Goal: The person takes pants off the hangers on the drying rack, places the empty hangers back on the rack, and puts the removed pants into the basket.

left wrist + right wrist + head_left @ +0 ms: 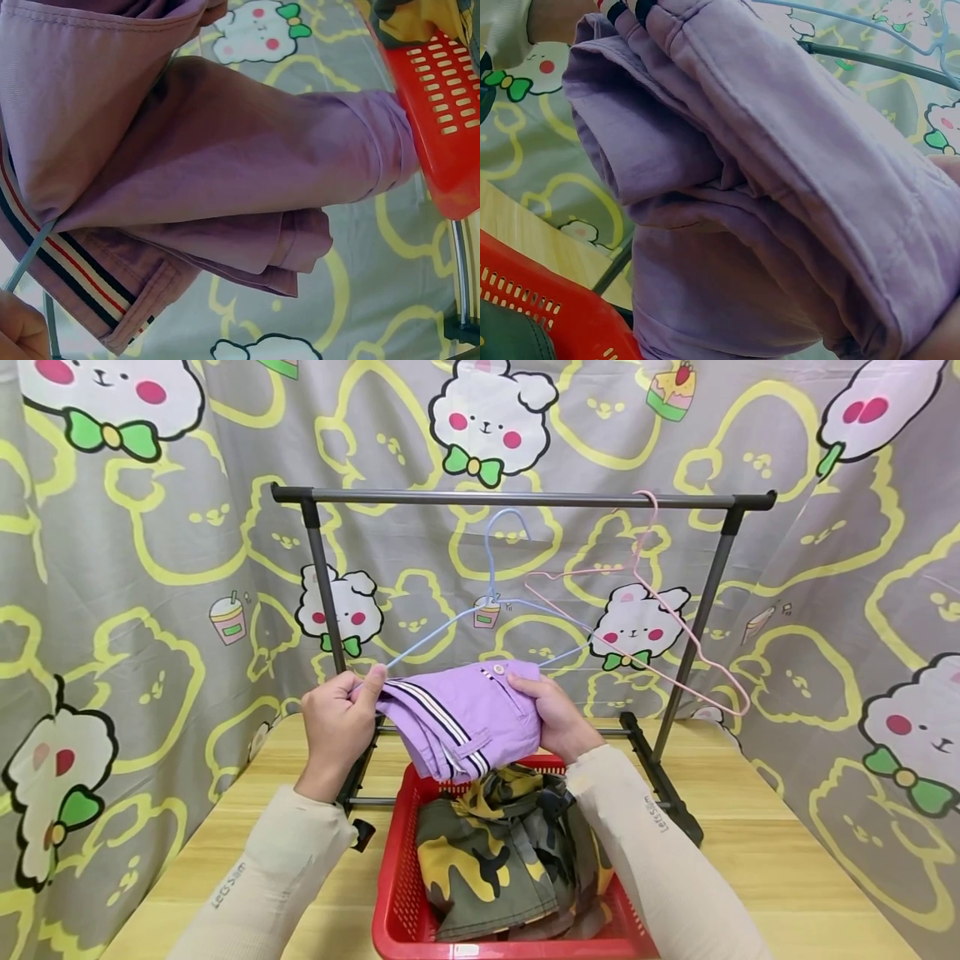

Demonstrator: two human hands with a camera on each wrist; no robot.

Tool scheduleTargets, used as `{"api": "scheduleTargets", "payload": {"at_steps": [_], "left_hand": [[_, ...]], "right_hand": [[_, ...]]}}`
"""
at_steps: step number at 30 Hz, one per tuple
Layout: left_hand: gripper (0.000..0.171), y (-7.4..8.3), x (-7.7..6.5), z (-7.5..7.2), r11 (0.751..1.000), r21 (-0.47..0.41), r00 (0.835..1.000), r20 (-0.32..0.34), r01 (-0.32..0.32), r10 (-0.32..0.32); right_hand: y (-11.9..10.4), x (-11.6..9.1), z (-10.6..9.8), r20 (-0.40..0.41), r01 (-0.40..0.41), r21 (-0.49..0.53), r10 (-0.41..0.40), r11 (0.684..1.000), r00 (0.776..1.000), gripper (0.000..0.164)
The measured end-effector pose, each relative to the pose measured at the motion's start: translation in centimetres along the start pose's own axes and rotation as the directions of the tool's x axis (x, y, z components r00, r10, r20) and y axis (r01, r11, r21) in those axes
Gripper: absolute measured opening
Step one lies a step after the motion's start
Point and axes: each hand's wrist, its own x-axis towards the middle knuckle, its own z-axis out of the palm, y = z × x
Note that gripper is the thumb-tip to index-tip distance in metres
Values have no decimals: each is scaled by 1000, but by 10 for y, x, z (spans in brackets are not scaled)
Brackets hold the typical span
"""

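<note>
Purple pants (468,714) with a striped waistband and a button are held up in front of me, folded over, the legs (300,150) hanging below in the left wrist view. Behind the pants, a light blue wire hanger (442,637) stands with its hook upward, just under the rack bar; its lower part is hidden by the cloth. My left hand (335,722) pinches the pants' left edge together with the hanger's left end, thumb on top. With the thumb over the cloth near the button, my right hand (561,718) grips the right side.
A red plastic basket (392,893) holding a camouflage garment (487,868) sits on the wooden table (772,860) beneath my hands. Beyond stands a grey metal rack (420,497) with a pink hanger (693,643) on its bar. A printed curtain (847,585) surrounds the table.
</note>
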Motion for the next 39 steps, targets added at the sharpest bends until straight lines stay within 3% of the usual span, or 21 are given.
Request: {"api": "scheduleTargets", "payload": {"at_steps": [17, 25, 33, 39], "left_hand": [[46, -1, 2, 2, 997, 23, 997, -6, -73, 73], [48, 0, 1, 4, 997, 32, 998, 10, -68, 68], [49, -1, -1, 4, 998, 33, 998, 11, -62, 62], [49, 0, -1, 5, 997, 27, 998, 13, -68, 68]], "right_hand": [[-5, -3, 1, 35, 6, 7, -6, 1000, 999, 13], [-5, -5, 2, 53, 9, 31, -11, 999, 999, 14], [-6, -7, 5, 119, 51, 69, -59, 996, 991, 12], [-6, -10, 5, 109, 54, 110, -66, 992, 992, 11]]}}
